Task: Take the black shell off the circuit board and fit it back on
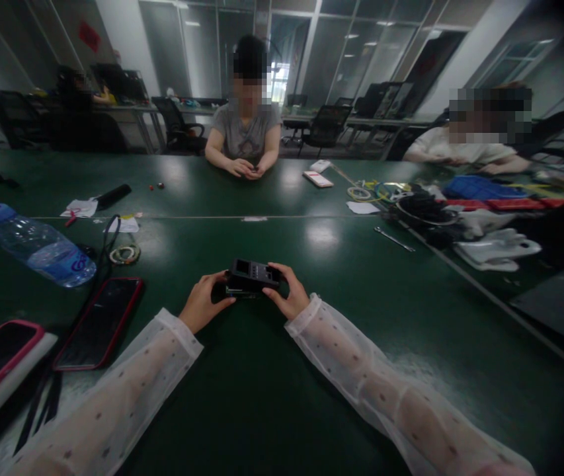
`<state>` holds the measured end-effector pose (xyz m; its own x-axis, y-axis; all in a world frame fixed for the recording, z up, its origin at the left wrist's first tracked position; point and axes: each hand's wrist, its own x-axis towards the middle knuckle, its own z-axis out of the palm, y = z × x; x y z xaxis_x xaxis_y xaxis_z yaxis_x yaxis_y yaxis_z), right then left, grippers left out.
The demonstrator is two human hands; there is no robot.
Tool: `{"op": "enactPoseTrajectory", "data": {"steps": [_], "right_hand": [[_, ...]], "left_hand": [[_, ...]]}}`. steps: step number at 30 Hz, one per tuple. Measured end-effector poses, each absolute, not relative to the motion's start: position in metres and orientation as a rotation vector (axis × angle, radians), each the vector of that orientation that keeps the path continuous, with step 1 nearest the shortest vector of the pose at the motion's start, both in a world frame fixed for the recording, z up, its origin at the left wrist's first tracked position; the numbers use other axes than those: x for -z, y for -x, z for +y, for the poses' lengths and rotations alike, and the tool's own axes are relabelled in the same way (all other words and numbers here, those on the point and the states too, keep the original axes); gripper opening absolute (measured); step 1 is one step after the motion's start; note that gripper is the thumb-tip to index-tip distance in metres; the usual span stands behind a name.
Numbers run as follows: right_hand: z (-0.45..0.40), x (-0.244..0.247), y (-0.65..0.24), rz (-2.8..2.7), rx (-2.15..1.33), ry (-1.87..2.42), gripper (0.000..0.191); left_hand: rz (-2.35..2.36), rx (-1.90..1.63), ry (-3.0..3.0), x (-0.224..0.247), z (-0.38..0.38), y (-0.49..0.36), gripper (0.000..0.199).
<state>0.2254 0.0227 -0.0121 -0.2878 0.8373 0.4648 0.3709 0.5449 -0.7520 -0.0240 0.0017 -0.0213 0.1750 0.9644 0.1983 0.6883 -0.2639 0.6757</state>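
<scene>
Our left hand (205,302) and right hand (289,292) pinch opposite ends of the black device (254,275), held low over the green table (341,370), its long axis running left to right, screen side up. Beyond, people sit before glass partitions (187,46).

black device (253,275), held tilted above table (282,370)

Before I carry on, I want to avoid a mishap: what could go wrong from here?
The black housing looks skewed over the thin layer beneath it; if either the left hand or the right hand loosens, the two might slip apart.

The left sleeve lies close to the red-edged phone, so a sweep of that arm could nudge it.
</scene>
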Motion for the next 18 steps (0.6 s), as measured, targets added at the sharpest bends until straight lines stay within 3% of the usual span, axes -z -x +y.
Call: {"op": "enactPoseTrajectory", "data": {"steps": [11,18], "right_hand": [[0.028,0.016,-0.225,-2.082,-0.597,0.936,0.052],[0.033,0.026,-0.224,-2.221,-0.551,0.967,0.075]], "left_hand": [[1.522,-0.901,-2.055,0.021,0.0,0.024,0.079],[1.528,-0.863,-2.081,0.017,-0.001,0.022,0.079]]}}
